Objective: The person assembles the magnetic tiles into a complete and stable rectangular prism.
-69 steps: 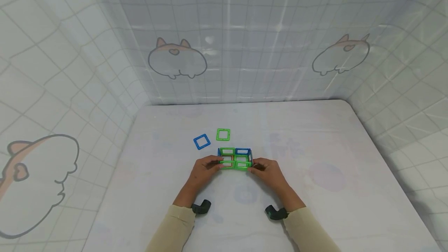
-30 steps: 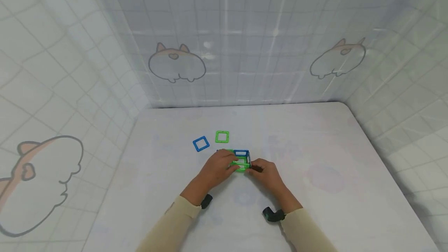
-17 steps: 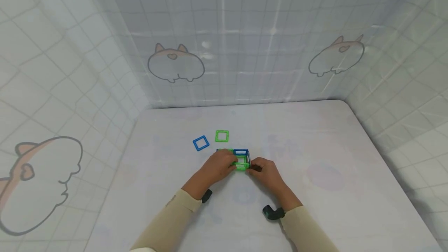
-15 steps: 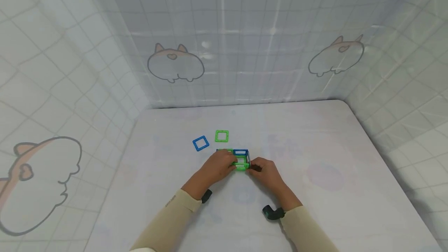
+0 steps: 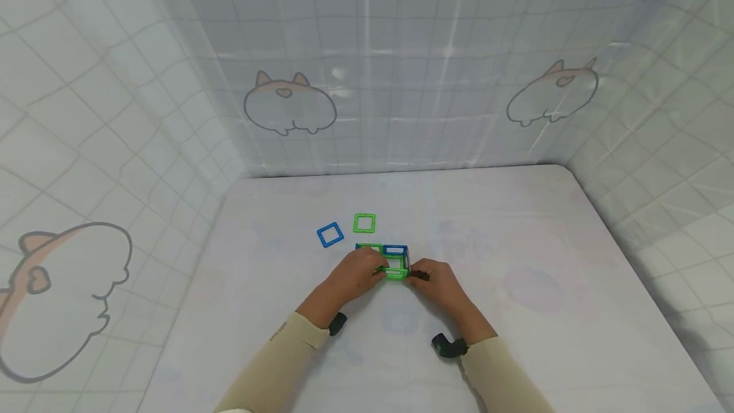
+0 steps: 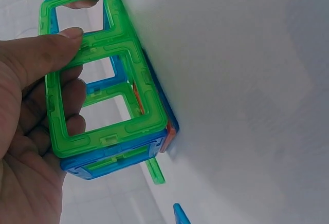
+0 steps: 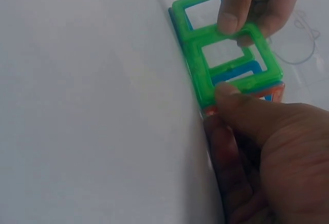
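Observation:
A small box of magnetic tiles (image 5: pixel 395 271), made of see-through green, blue and red square frames, stands on the table. Two green squares side by side form its near wall. My left hand (image 5: pixel 357 274) pinches that wall near the join, thumb (image 6: pixel 64 47) on the outer face and fingers inside the box. At the right end, my right hand (image 5: pixel 438 285) holds the corner, its thumb (image 7: pixel 231 98) on the green frame (image 7: pixel 198 70) and fingers low along the end wall. In the head view, my left hand hides the box's left half.
Behind the box lie two loose tiles, a blue square (image 5: pixel 321 239) and a green square (image 5: pixel 364 231). The table (image 5: pixel 516 228) has a pale cover, with tiled-print sheets (image 5: pixel 401 139) behind it and at both sides. Each wrist wears a black device (image 5: pixel 450 346).
Over the earlier frames my left hand went from the box's left end over to the middle of its near wall. Since then both hands have kept nearly still, the right one at the same corner.

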`<control>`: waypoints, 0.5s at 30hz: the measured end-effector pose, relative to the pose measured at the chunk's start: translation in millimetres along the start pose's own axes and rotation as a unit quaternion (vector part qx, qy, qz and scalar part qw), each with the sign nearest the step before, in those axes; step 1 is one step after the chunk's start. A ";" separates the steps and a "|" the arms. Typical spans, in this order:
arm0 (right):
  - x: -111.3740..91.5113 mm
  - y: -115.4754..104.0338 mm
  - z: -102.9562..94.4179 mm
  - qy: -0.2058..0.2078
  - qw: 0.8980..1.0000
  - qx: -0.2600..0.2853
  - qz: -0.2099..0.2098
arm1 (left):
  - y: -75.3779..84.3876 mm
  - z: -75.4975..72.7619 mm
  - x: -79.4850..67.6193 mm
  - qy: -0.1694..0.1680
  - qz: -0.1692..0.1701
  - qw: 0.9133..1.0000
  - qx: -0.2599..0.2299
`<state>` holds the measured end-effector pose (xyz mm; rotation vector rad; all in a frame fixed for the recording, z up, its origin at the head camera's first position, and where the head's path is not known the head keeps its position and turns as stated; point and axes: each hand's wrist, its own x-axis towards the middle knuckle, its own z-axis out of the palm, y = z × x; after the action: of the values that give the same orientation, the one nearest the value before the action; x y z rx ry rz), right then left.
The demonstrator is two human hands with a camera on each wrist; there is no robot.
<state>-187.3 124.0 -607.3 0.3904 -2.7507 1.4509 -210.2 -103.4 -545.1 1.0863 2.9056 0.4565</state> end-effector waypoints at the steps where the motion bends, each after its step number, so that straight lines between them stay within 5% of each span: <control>1: 0.7 -0.1 -0.6 -0.003 1.000 0.000 0.004 | -0.3 0.2 -0.1 0.000 -0.001 1.000 -0.005; 15: 8.8 -3.4 -7.6 -0.044 0.998 -0.009 0.032 | -3.7 -0.7 -3.0 -0.011 -0.020 0.999 -0.038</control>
<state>-195.8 126.5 -599.1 0.3787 -2.8680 1.4550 -210.4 -108.2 -545.8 1.0147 2.8597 0.5460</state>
